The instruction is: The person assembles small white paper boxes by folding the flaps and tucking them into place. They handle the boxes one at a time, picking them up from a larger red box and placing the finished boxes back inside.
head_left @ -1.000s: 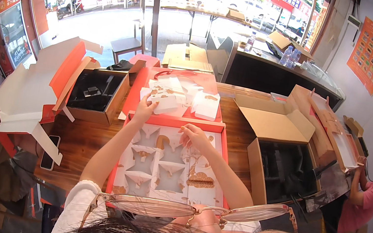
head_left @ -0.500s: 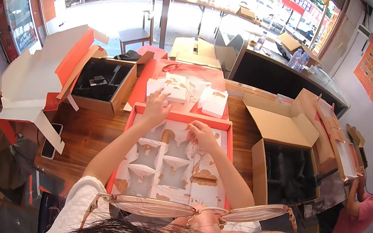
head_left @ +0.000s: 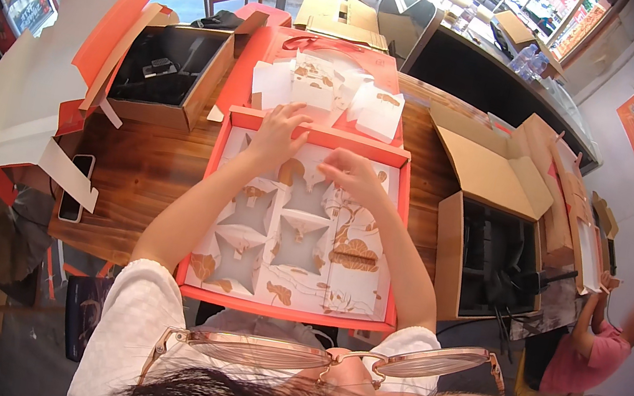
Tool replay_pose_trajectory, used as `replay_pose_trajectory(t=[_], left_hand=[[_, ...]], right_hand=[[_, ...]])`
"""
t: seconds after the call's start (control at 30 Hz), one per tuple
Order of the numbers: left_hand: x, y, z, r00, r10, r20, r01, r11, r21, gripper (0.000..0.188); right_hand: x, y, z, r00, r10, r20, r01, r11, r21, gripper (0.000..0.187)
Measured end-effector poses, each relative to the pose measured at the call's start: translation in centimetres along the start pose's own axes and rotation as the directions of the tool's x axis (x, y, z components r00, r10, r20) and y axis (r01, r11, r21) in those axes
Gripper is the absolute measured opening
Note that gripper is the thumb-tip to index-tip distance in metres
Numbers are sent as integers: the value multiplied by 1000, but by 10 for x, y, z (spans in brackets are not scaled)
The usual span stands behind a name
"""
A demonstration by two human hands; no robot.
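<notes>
In front of me lies a red box (head_left: 401, 238) holding a white insert (head_left: 289, 285) with gold floral print and several square compartments. My left hand (head_left: 280, 139) is above the box's far side, fingers stretched and apart, with nothing visible in them. Close by on its right, my right hand (head_left: 353, 174) has its fingers drawn together at a far compartment's edge; anything between the fingertips is hidden. Just beyond the far rim, a small white box (head_left: 314, 81) with gold print and a second small white box (head_left: 379, 112) rest on a red panel (head_left: 263, 48).
On the left stand a black-lined cardboard box (head_left: 205, 89), a large white-and-red carton (head_left: 53, 58) and a phone (head_left: 76, 185). An open cardboard box (head_left: 448, 263) stands on the right. Two other people are at the sides, one in a pink shirt (head_left: 579, 355).
My view has tilted down, so the red box sits higher in the picture. My left hand has come back from beside the small white boxes to over the red box. My right hand stays near the insert.
</notes>
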State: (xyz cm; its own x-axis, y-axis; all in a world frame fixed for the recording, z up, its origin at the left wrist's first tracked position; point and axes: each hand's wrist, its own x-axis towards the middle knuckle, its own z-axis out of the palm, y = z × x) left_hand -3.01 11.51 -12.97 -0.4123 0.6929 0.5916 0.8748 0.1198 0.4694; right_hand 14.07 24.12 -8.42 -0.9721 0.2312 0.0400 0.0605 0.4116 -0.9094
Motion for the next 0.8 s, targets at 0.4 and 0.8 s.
replay_pose_trajectory(t=[0.4, 0.8], left_hand=[[1, -13, 3, 995, -73, 65, 73, 997, 9, 25], [1, -15, 5, 998, -34, 45, 34, 999, 8, 24]], right_hand=[[-3, 22, -25, 878, -178, -445, -271, 581, -768, 32], [-23, 7, -13, 916, 297, -271, -391, 496, -776, 120]])
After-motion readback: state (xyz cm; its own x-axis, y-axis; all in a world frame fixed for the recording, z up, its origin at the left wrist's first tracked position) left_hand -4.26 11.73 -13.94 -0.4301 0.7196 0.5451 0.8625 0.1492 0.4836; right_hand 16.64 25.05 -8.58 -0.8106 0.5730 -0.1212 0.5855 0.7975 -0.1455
